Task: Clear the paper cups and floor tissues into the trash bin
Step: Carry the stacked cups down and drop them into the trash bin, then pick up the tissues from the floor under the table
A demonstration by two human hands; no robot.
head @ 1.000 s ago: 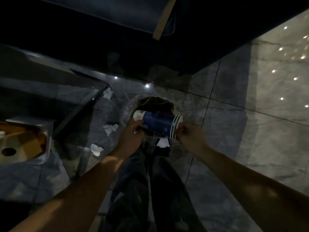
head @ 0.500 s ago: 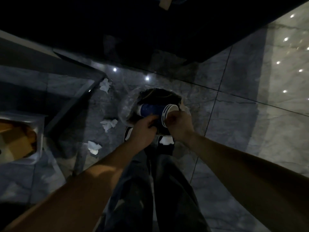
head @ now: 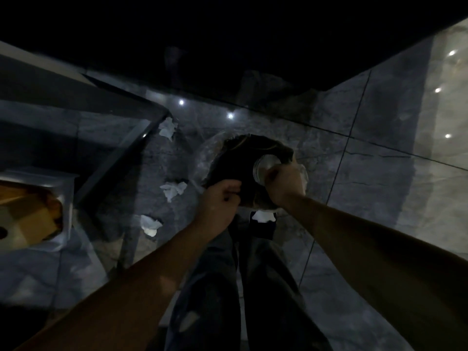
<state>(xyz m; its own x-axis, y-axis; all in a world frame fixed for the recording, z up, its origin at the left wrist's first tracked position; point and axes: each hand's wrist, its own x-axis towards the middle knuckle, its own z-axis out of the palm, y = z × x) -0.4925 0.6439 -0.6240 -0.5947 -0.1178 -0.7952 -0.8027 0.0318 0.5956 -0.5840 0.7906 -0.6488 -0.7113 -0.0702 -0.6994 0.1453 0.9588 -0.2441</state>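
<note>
The trash bin, round with a black liner, stands on the floor right in front of my feet. My right hand is over its right side, shut on the paper cups; only the white rim shows, inside the bin's mouth. At the bin's near edge my left hand has its fingers curled against the black liner; whether it grips the liner is unclear. Three crumpled white tissues lie on the floor left of the bin: one far, one middle, one near.
A glass table with a dark frame fills the left, and a yellow box in a clear wrapper rests on it. Dark furniture runs along the back. My jeans-clad legs and a dark shoe are below the bin. Grey marble tiles spread to the right.
Both hands moved down and forward to the bin. The blue cup stack, held level between the hands earlier, now sits down in the bin's mouth with only its rim showing. My left hand has left it.
</note>
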